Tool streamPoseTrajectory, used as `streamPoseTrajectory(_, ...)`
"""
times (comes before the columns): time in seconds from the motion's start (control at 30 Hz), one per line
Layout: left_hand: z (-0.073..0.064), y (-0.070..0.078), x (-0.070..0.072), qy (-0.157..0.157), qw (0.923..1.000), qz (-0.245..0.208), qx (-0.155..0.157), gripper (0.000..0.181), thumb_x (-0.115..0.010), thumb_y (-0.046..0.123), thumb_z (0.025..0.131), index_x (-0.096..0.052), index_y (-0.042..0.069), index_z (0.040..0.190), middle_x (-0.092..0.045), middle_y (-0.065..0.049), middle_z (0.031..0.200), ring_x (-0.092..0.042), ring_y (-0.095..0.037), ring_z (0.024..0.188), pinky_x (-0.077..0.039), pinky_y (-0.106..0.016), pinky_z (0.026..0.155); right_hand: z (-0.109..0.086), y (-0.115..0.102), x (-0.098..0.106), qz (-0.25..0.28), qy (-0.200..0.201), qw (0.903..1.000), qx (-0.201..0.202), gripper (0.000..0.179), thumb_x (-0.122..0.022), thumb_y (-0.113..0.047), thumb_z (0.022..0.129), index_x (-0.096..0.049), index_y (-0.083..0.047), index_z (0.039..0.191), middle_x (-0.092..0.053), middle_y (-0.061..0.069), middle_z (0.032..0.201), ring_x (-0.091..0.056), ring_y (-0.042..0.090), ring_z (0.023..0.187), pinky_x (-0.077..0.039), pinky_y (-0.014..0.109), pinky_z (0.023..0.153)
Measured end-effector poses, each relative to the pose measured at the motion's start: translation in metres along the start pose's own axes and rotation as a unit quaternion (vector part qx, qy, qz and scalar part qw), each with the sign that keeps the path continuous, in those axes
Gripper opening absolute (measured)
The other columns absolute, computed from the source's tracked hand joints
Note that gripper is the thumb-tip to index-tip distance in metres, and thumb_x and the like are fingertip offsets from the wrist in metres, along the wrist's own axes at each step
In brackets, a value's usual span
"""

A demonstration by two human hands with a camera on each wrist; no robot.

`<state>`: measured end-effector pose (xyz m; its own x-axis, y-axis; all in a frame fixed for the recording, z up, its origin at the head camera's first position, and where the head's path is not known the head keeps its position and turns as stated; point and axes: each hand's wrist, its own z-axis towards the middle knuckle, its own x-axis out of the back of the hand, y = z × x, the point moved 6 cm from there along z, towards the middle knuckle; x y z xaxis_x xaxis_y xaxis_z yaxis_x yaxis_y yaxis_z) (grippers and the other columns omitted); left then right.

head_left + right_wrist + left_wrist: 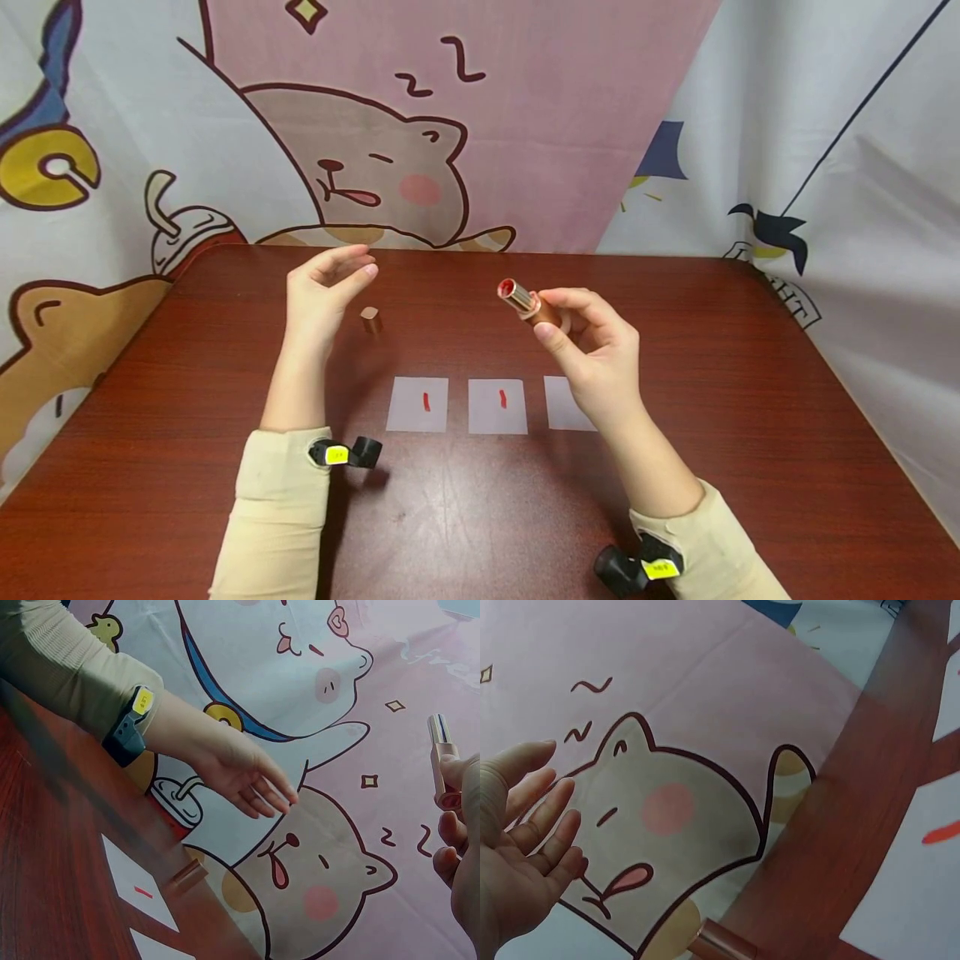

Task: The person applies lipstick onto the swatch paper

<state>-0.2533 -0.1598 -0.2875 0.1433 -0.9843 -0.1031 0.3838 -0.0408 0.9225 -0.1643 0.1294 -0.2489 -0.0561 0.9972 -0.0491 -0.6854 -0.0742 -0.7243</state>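
Observation:
My right hand (600, 350) pinches a lipstick (525, 302) between thumb and fingers, above the table. Its metal tube points up and to the left, with red showing at the tip. In the right wrist view the lipstick (441, 757) stands nearly upright in the fingers. Off to the left, my left hand (318, 292) is raised with loosely bent fingers and holds nothing; the left wrist view shows its palm (510, 877). Just right of that hand, the copper-coloured lipstick cap (371, 320) stands on the table, apart from the fingers.
Three white paper squares lie in a row. The left paper (405, 407) and the middle paper (483, 408) each bear a short red stroke. My right hand partly covers the right paper (562, 404). Behind the brown table (442, 533) hangs a cartoon-printed cloth (555, 108).

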Motion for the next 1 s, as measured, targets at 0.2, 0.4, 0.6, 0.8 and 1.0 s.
streamPoseTrajectory(0.2, 0.002, -0.009, 0.009, 0.007, 0.9996, 0.025, 0.004, 0.024, -0.073, 0.007, 0.074, -0.069, 0.006, 0.098, -0.066, -0.006, 0.087, -0.059, -0.017, 0.082, -0.044, -0.023, 0.073, 0.001, 0.0, -0.001, 0.004, -0.003, 1.0, 0.003, 0.025, -0.063, 0.013, 0.075, -0.057, 0.012, 0.099, -0.062, 0.008, 0.089, -0.049, 0.012, 0.059, -0.042, 0.02, 0.053)
streamPoseTrajectory(0.4, -0.001, -0.013, 0.013, 0.008, 0.9977, 0.058, 0.035, 0.026, -0.072, 0.005, 0.075, -0.067, 0.002, 0.1, -0.065, -0.01, 0.089, -0.059, -0.015, 0.083, -0.044, -0.02, 0.071, 0.001, 0.0, -0.002, 0.006, -0.005, 1.0, 0.003, 0.025, -0.062, 0.014, 0.075, -0.057, 0.013, 0.099, -0.063, 0.007, 0.089, -0.049, 0.011, 0.059, -0.042, 0.019, 0.053)
streamPoseTrajectory(0.6, -0.005, -0.016, 0.016, 0.006, 0.9964, 0.069, 0.048, 0.024, -0.07, 0.002, 0.076, -0.066, 0.0, 0.1, -0.066, -0.008, 0.088, -0.059, -0.012, 0.08, -0.044, -0.018, 0.069, 0.0, -0.001, -0.003, 0.003, -0.006, 1.0, 0.002, 0.025, -0.062, 0.013, 0.075, -0.058, 0.012, 0.099, -0.063, 0.006, 0.089, -0.049, 0.011, 0.059, -0.042, 0.019, 0.053)
streamPoseTrajectory(0.8, -0.007, -0.028, 0.02, -0.003, 0.9944, 0.087, 0.06, 0.027, -0.07, 0.002, 0.076, -0.064, -0.002, 0.102, -0.065, -0.014, 0.093, -0.059, -0.012, 0.081, -0.044, -0.017, 0.067, 0.0, 0.001, -0.002, 0.0, -0.006, 1.0, 0.002, 0.026, -0.062, 0.014, 0.074, -0.057, 0.012, 0.099, -0.063, 0.006, 0.089, -0.049, 0.011, 0.058, -0.041, 0.02, 0.053)
streamPoseTrajectory(1.0, -0.005, -0.052, 0.027, -0.023, 0.9905, 0.114, 0.074, 0.032, -0.071, 0.007, 0.076, -0.063, -0.001, 0.106, -0.063, -0.018, 0.099, -0.06, -0.013, 0.083, -0.045, -0.019, 0.069, -0.001, 0.0, -0.002, 0.003, -0.006, 1.0, 0.003, 0.025, -0.063, 0.013, 0.075, -0.058, 0.011, 0.099, -0.063, 0.006, 0.089, -0.049, 0.011, 0.059, -0.041, 0.019, 0.053)
